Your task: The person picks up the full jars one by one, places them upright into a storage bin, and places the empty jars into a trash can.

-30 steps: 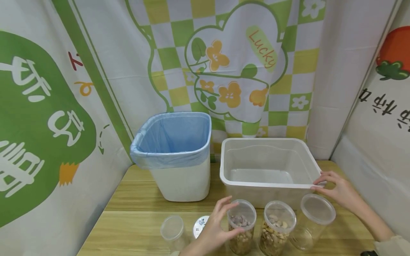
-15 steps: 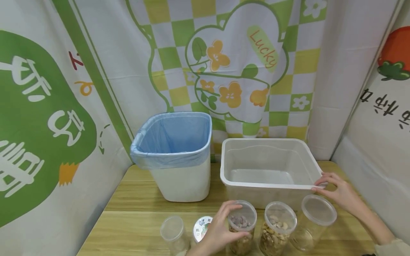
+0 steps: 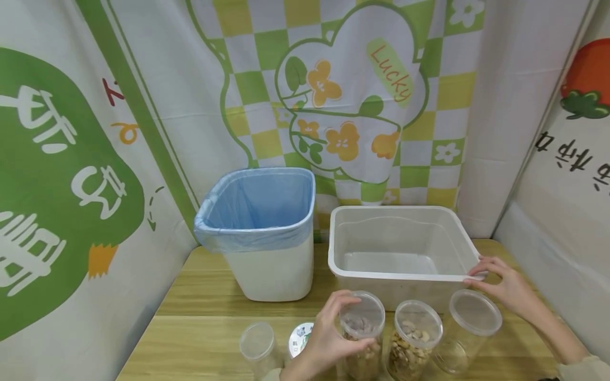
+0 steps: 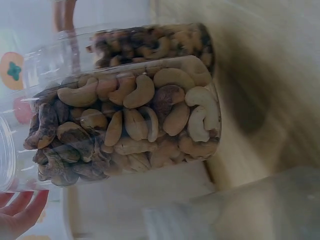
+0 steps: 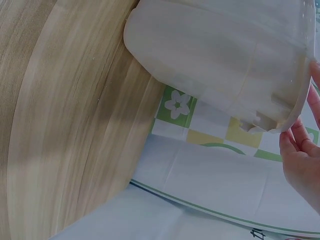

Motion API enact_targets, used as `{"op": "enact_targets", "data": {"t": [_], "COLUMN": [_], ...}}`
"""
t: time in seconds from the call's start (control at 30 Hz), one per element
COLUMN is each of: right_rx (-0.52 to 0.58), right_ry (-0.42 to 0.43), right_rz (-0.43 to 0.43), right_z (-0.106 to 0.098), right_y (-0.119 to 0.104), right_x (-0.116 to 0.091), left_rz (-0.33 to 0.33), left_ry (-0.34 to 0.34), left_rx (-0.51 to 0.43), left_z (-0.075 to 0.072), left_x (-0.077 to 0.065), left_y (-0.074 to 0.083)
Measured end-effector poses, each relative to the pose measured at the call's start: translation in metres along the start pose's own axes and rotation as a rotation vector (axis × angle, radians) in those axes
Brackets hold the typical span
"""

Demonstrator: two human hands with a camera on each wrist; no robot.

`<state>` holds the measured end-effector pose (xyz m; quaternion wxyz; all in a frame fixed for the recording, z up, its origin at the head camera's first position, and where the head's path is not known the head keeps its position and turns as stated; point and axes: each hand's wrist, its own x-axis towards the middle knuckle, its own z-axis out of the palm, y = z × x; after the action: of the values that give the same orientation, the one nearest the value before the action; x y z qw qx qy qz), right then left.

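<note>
My left hand [image 3: 325, 338] grips a clear lidded jar of cashew nuts [image 3: 364, 323] near its top, thumb on the near side and fingers on the far side. In the left wrist view the jar [image 4: 130, 125] shows pale cashews below and darker, shrivelled pieces above; its base stands off the wooden table, with a shadow beyond. My right hand [image 3: 506, 283] pinches the near right corner of a white plastic tub's rim [image 3: 400, 277]. The right wrist view shows those fingertips [image 5: 295, 137] at the tub's edge.
Right of the held jar stand another nut jar [image 3: 413, 341] and a see-through lidded jar [image 3: 464, 344]. On the left are a small lidded jar [image 3: 258, 344] and a printed round lid [image 3: 297, 338]. A blue-lined trash bin [image 3: 271, 272] stands behind.
My left hand has closed in on the nut jar and raised it slightly. The right hand stays at the tub's corner.
</note>
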<state>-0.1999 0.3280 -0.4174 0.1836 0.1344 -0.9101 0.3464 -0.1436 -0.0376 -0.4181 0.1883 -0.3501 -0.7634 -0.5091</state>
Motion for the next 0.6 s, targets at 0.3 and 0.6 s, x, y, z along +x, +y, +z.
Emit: {"op": "enact_targets", "data": {"t": [0.3, 0.6], "right_rx": [-0.004, -0.009], "right_ry": [0.004, -0.007], "right_rz": [-0.004, -0.004], "right_z": [0.000, 0.000], "right_y": [0.000, 0.000], "right_x": [0.000, 0.000], "left_rz": [0.140, 0.142], "left_ry": [0.079, 0.121], "left_rx": [0.047, 0.065], "left_z": [-0.002, -0.014], "left_x": [0.025, 0.059], "left_y": [-0.006, 0.008]}}
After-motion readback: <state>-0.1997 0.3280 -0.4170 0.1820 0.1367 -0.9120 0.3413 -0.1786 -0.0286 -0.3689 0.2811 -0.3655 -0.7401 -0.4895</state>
